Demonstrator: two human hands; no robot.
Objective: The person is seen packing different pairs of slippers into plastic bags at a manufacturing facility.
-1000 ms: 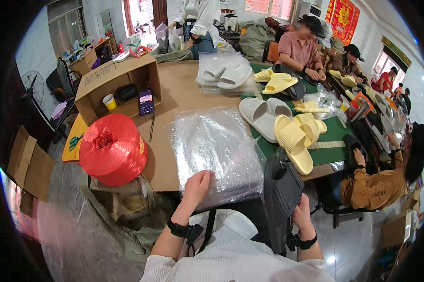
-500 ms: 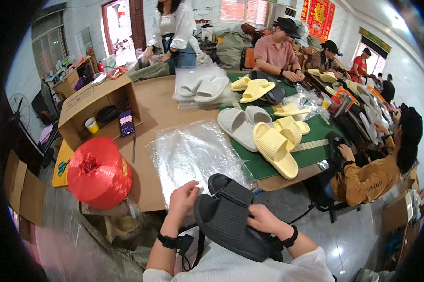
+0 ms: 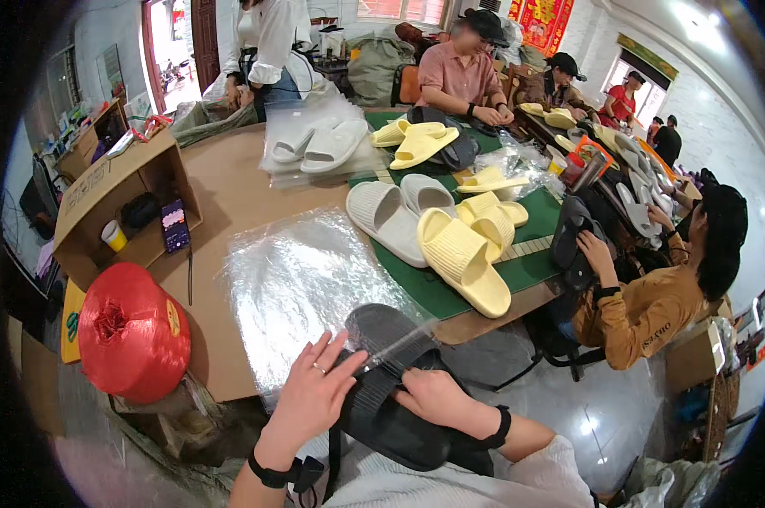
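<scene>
Here, left hand (image 3: pixel 313 385) splayed against black slippers (image 3: pixel 399 436).

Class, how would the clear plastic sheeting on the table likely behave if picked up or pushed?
The clear plastic sheeting would probably be floppy, as it looks thin and wrinkled. It may be slippery, since its surface is glossy. It seems unlikely to roll, because it lies flat.
</scene>
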